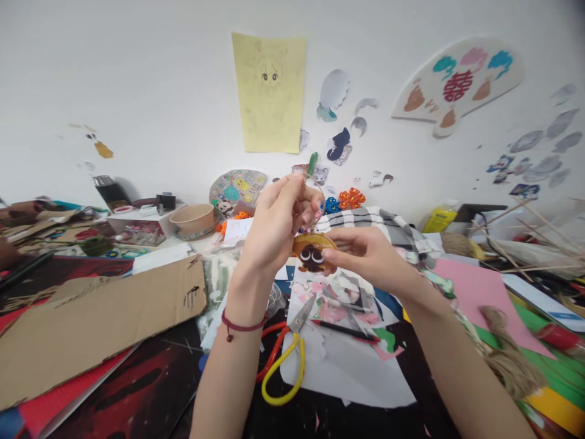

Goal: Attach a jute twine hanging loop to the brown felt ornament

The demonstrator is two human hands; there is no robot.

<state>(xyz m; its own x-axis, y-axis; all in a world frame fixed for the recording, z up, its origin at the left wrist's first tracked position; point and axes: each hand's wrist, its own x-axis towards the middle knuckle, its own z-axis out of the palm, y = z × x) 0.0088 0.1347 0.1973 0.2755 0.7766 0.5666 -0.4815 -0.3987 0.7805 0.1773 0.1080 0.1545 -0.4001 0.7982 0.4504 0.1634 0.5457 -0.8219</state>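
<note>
Between my hands hangs a round charm (313,252), yellow-brown with a dark cartoon face and big white eyes. My right hand (361,253) pinches its right edge between thumb and fingers. Above it, my left hand (292,198) is closed on a thin string, with a green piece (312,164) showing past the fingertips and small beads below them; the fingers partly hide the string. Under the hands, scissors (292,344) with yellow and red handles lie on white paper (351,372). Beside them are a dark pencil (346,330) and pink paper scraps (338,308).
Cardboard (105,317) covers the left side of the table. A tan bowl (192,219) and a black bottle (111,192) stand behind it. On the right are pink paper (484,299), twine (514,360), wooden sticks (530,238) and a yellow liquid bottle (441,216).
</note>
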